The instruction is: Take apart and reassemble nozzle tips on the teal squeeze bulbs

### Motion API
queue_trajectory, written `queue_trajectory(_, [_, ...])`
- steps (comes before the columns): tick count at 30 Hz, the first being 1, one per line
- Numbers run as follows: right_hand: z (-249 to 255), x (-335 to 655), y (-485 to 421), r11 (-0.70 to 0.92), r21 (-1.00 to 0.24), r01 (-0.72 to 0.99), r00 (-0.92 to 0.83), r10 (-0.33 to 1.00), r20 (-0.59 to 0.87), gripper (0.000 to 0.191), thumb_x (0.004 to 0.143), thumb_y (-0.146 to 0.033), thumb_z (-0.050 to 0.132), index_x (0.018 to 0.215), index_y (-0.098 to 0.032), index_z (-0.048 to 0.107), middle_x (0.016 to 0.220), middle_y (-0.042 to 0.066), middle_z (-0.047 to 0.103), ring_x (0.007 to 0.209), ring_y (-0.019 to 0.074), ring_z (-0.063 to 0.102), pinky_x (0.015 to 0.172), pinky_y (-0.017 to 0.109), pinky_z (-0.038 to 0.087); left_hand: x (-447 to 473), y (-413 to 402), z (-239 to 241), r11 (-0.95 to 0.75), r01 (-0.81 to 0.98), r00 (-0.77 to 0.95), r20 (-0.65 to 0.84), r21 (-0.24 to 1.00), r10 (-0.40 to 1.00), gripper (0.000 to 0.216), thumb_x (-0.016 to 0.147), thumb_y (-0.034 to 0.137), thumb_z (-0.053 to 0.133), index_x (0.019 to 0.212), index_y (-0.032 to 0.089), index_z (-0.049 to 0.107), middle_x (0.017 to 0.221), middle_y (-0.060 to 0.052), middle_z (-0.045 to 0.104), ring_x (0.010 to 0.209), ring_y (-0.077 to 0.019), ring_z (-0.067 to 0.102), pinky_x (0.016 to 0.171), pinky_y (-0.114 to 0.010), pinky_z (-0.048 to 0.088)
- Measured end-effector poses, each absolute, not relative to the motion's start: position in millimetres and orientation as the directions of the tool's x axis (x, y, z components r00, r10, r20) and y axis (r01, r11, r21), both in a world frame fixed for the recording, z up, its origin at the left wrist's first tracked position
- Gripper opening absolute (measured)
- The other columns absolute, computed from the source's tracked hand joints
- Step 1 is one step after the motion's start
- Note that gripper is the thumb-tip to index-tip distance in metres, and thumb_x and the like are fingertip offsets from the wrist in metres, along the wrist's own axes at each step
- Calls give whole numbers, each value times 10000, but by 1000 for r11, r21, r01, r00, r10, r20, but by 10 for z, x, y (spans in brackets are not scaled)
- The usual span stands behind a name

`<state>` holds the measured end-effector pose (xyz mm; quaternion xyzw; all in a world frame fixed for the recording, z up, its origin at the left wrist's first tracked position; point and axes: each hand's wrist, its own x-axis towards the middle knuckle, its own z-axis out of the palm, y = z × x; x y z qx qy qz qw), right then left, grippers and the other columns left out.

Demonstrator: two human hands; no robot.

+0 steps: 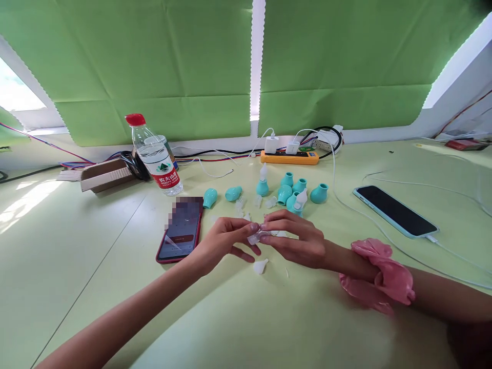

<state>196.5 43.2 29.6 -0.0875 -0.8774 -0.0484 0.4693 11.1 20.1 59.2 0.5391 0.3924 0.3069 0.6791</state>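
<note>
My left hand [225, 241] and my right hand [295, 238] meet over the pale green table [96, 266], both pinching a small clear plastic piece [257, 237] between their fingertips. Another clear nozzle-shaped piece [260, 266] lies on the table just below the hands. Behind the hands sit several teal rubber bulbs [285, 193], some with clear tips fitted, among loose clear pieces [240, 204]. A pink scrunchie [378, 279] is round my right wrist.
A red-cased phone [180, 230] lies left of the hands. A water bottle [155, 156] and a cardboard box [103, 175] stand at the back left. An orange power strip [290, 156] with chargers is at the back. A second phone [395, 210] on a cable lies right.
</note>
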Motion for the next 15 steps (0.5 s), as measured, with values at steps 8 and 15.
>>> queue_trajectory(8, [332,1932,393,956,-98,278,-530,238,814,235,720,-83,573,940,-163,548,959,90,564,899,161,549,798,339,495,27,329,551,380,-265,331,-286,887,899,159,584,119,711,689,115,591,644,-2,595,585,-84,573,599,-219,528])
queue_trajectory(15, [481,1820,491,856,-269,443,-554,496,669,266,766,-137,492,1030,-145,525,1083,123,497,1021,196,494,844,357,446,-68,321,722,277,-262,170,-239,924,956,217,533,82,720,744,96,671,627,-37,658,589,-106,613,676,-229,515])
